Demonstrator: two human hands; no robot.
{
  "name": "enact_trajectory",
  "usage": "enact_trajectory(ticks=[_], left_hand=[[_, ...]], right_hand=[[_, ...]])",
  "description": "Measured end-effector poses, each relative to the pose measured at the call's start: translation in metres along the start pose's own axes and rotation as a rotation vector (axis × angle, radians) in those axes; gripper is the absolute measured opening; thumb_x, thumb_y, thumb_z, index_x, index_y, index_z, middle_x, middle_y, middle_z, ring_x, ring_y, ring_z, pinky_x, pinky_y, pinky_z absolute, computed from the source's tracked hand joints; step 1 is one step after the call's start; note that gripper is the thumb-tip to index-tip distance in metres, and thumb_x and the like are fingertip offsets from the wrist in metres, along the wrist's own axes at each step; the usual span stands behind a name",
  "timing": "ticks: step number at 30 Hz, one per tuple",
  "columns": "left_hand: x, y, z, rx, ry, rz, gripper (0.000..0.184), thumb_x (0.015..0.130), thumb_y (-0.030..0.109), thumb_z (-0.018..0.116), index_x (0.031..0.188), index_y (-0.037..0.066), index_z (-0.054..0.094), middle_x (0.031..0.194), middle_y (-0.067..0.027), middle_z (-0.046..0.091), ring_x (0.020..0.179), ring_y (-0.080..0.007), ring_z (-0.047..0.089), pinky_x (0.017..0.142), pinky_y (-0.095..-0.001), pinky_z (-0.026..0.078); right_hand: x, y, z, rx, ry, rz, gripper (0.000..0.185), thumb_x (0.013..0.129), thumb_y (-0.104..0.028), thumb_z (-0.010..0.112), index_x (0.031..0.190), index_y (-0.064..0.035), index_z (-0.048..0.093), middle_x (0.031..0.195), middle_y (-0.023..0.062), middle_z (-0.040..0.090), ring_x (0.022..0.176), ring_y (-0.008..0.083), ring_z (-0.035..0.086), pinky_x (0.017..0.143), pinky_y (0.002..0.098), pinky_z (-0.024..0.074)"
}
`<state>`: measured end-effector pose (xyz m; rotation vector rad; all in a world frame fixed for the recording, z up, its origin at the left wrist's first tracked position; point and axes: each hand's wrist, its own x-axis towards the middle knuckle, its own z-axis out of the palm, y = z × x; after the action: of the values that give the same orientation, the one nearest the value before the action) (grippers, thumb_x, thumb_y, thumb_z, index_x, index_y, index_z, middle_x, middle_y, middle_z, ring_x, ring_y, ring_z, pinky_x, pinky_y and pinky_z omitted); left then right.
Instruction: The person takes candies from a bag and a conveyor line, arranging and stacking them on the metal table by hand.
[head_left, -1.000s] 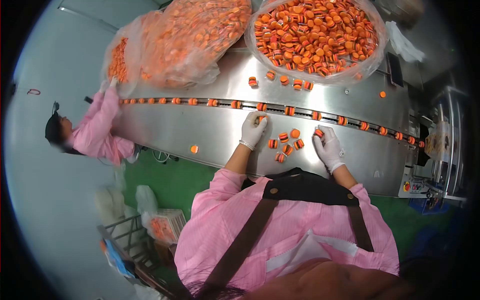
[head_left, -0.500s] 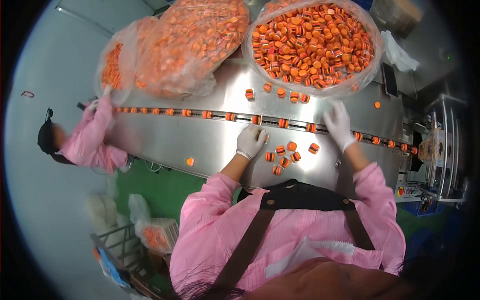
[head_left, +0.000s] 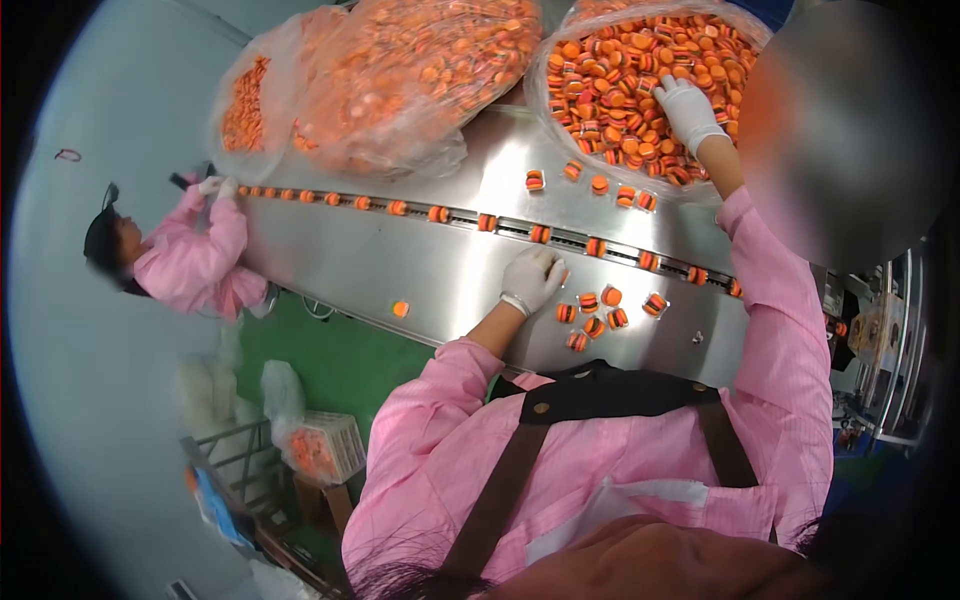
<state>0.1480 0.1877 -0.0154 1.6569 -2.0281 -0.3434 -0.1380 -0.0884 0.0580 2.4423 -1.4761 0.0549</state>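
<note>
My gloved left hand [head_left: 533, 277] rests on the metal table just in front of the conveyor, its fingers curled with an orange edge of a burger-shaped candy showing at the fingertips. Beside it lie several loose wrapped burger-shaped candies [head_left: 594, 326]. My gloved right hand [head_left: 688, 112] is over a big clear bag [head_left: 545, 75] full of these candies, fingers stretched out and touching the pile [head_left: 625, 95]. Candies in a spaced row sit along the narrow conveyor [head_left: 515, 230]. What lies under the right fingertips is hidden.
More full bags [head_left: 400, 90] stand on the table's far left. A co-worker [head_left: 190, 250] in pink stands at the conveyor's left end. Several candies [head_left: 600, 186] lie beyond the belt, one [head_left: 400, 309] near the front edge. A blurred round shape [head_left: 850, 130] covers the upper right.
My right hand has gone from above the conveyor up to the candy bag. My left hand keeps its place by the loose candies. The view has shifted, and the belt's candies have changed position.
</note>
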Motion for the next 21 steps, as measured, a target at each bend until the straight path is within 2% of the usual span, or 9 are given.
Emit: enact_trajectory(ticks=[4, 9, 12, 13, 15, 16, 18, 19, 21], left_hand=[[0.001, 0.004, -0.003, -0.019, -0.009, -0.013, 0.018, 0.087, 0.023, 0.058, 0.081, 0.007, 0.063, 0.078, -0.0135, 0.062, 0.076, -0.0342, 0.061, 0.069, -0.0443, 0.049], [0.002, 0.005, -0.001, -0.012, -0.014, -0.024, 0.019, 0.088, 0.024, 0.058, 0.082, 0.007, 0.063, 0.079, -0.0138, 0.062, 0.076, -0.0341, 0.061, 0.069, -0.0444, 0.049], [0.002, 0.006, -0.002, 0.031, -0.037, -0.046, 0.018, 0.088, 0.023, 0.057, 0.082, 0.007, 0.063, 0.079, -0.0142, 0.061, 0.076, -0.034, 0.061, 0.068, -0.0444, 0.05], [0.002, 0.005, -0.001, 0.028, -0.039, -0.041, 0.018, 0.088, 0.023, 0.057, 0.082, 0.007, 0.063, 0.079, -0.0142, 0.061, 0.076, -0.034, 0.061, 0.068, -0.0444, 0.05], [0.002, 0.003, 0.0, 0.006, 0.005, -0.017, 0.018, 0.088, 0.023, 0.057, 0.082, 0.007, 0.063, 0.078, -0.0144, 0.061, 0.075, -0.0344, 0.061, 0.067, -0.0449, 0.049], [0.003, 0.003, 0.0, 0.003, 0.007, -0.011, 0.018, 0.088, 0.023, 0.057, 0.082, 0.007, 0.063, 0.078, -0.0144, 0.061, 0.075, -0.0344, 0.061, 0.067, -0.0449, 0.049], [0.002, 0.004, 0.0, -0.002, -0.027, -0.051, 0.022, 0.089, 0.027, 0.056, 0.081, 0.007, 0.062, 0.08, -0.0147, 0.062, 0.077, -0.0349, 0.062, 0.068, -0.0472, 0.049], [0.002, 0.004, 0.0, -0.008, -0.031, -0.048, 0.022, 0.089, 0.027, 0.056, 0.081, 0.007, 0.062, 0.08, -0.0147, 0.062, 0.077, -0.0349, 0.062, 0.068, -0.0472, 0.049], [0.002, 0.004, 0.001, -0.003, -0.024, -0.057, 0.023, 0.089, 0.027, 0.056, 0.08, 0.006, 0.062, 0.079, -0.0149, 0.062, 0.077, -0.0352, 0.062, 0.068, -0.0472, 0.049]], right_hand=[[-0.003, 0.011, 0.003, 0.08, 0.002, 0.009, 0.036, 0.076, 0.002, 0.063, 0.112, -0.0057, 0.061, 0.118, 0.0138, 0.055, 0.108, 0.0296, 0.057, 0.091, 0.0382, 0.0495], [-0.018, 0.026, 0.001, 0.478, 0.069, 0.183, 0.036, 0.08, -0.001, 0.059, 0.114, -0.0106, 0.062, 0.109, 0.012, 0.059, 0.106, 0.0305, 0.058, 0.09, 0.0404, 0.0471], [-0.026, 0.035, 0.02, 0.867, 0.324, 0.248, 0.034, 0.082, -0.004, 0.06, 0.114, -0.0129, 0.066, 0.104, 0.0103, 0.06, 0.094, 0.0262, 0.06, 0.086, 0.034, 0.048], [-0.03, 0.036, 0.019, 0.893, 0.424, 0.269, 0.036, 0.081, -0.007, 0.063, 0.117, -0.0104, 0.066, 0.104, 0.0097, 0.061, 0.091, 0.0205, 0.06, 0.084, 0.03, 0.0478], [-0.048, 0.033, 0.009, 1.241, 0.343, 0.419, 0.039, 0.082, -0.01, 0.067, 0.12, -0.0048, 0.064, 0.104, 0.0068, 0.062, 0.094, 0.0164, 0.06, 0.086, 0.0293, 0.0468], [-0.056, 0.031, 0.012, 1.424, 0.277, 0.455, 0.039, 0.085, -0.013, 0.068, 0.122, -0.001, 0.063, 0.114, 0.005, 0.063, 0.104, 0.0144, 0.058, 0.092, 0.0281, 0.045], [-0.083, 0.023, 0.019, 1.72, 0.221, 0.437, 0.036, 0.088, -0.015, 0.066, 0.121, -0.0008, 0.064, 0.124, 0.0063, 0.061, 0.113, 0.016, 0.056, 0.098, 0.0281, 0.0427], [-0.1, 0.018, 0.031, 1.713, 0.129, 0.369, 0.036, 0.091, -0.015, 0.063, 0.124, -0.0019, 0.062, 0.131, 0.0085, 0.058, 0.118, 0.0165, 0.054, 0.101, 0.0277, 0.0414], [-0.146, -0.025, 0.0, 1.57, 0.097, 0.299, 0.039, 0.09, -0.014, 0.063, 0.127, -0.0024, 0.059, 0.119, 0.0063, 0.06, 0.107, 0.0167, 0.057, 0.094, 0.0301, 0.0448]])
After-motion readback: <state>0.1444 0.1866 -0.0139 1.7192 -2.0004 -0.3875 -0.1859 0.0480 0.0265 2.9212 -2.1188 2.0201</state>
